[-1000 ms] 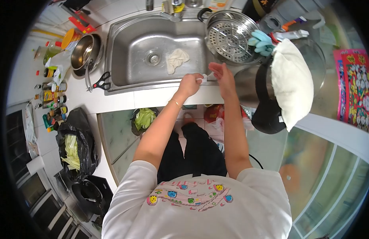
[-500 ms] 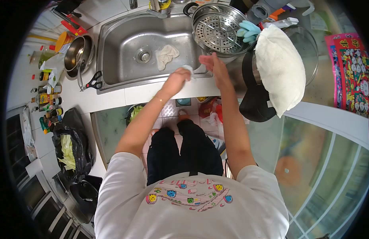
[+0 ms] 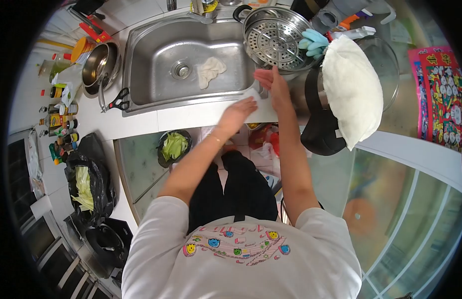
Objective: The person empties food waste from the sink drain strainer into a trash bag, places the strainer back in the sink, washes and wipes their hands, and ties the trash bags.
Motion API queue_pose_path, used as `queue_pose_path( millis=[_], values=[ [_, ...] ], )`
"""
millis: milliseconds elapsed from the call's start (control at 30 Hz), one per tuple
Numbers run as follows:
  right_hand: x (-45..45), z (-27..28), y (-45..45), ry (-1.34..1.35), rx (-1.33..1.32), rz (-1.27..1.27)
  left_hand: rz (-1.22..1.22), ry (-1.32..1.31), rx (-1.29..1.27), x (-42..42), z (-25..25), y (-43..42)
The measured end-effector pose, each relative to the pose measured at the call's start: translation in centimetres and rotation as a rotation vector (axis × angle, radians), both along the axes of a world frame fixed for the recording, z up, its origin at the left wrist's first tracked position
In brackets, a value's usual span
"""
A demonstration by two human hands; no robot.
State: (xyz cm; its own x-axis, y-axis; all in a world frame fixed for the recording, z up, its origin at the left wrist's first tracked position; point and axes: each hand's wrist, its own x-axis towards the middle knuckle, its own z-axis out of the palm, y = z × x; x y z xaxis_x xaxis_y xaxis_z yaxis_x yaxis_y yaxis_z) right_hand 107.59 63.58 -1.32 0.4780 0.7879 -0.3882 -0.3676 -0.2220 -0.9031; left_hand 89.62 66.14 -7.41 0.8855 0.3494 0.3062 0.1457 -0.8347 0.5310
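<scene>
At the sink's front right corner, my left hand (image 3: 237,117) is closed on a small white wipe (image 3: 251,93); whether it is paper or fabric I cannot tell. My right hand (image 3: 276,88) is held just right of it, fingers stretched out and pressed flat together, holding nothing visible. A crumpled cream cloth (image 3: 210,71) lies on the bottom of the steel sink (image 3: 158,57), right of the drain (image 3: 181,70). Beyond my right hand stands a steel steamer pot (image 3: 278,40) with a perforated tray.
Blue gloves (image 3: 314,42) hang at the pot's edge. A white cloth (image 3: 353,89) is draped over a black-handled item at right. Scissors (image 3: 119,100) and a steel pan (image 3: 99,67) sit left. Below the counter, a black-lined bin holds green leaves (image 3: 174,146). Bottles (image 3: 59,121) line the far left.
My left hand has moved right with the white wipe, closer to my right hand. The bin of green leaves below the counter shows more fully. My right hand has barely moved.
</scene>
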Motion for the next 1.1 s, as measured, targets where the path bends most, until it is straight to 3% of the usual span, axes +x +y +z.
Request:
queue_pose_path(
  millis=[100,300,467,533,633,700,867,1100],
  values=[
    [-0.7,0.5,-0.3,0.016,-0.062,-0.036,-0.074,0.106,-0.022,-5.5,1.7,3.5],
    [-1.5,0.1,0.2,0.105,-0.034,-0.028,0.056,0.152,-0.114,-12.0,2.8,6.6],
    [-1.4,0.4,0.7,0.123,0.011,-0.037,-0.09,-0.071,-0.174,-1.6,3.5,-0.1],
    [-1.2,1.3,1.0,0.126,0.023,-0.03,-0.148,0.051,-0.367,2.7,2.3,-3.1],
    [-1.3,1.6,0.9,0.132,0.02,-0.047,-0.237,0.068,-0.199,3.6,1.7,-4.3],
    [-0.9,1.5,0.9,0.148,0.011,-0.091,-0.282,0.046,-0.202,1.9,-0.4,-2.7],
    [-1.8,-0.1,2.0,0.2,0.021,-0.091,-0.255,0.014,-0.355,-5.2,0.5,2.2],
    [-6.0,-0.4,5.4,0.252,0.003,0.085,-0.006,0.116,-0.419,-15.2,2.4,8.7]
  ],
)
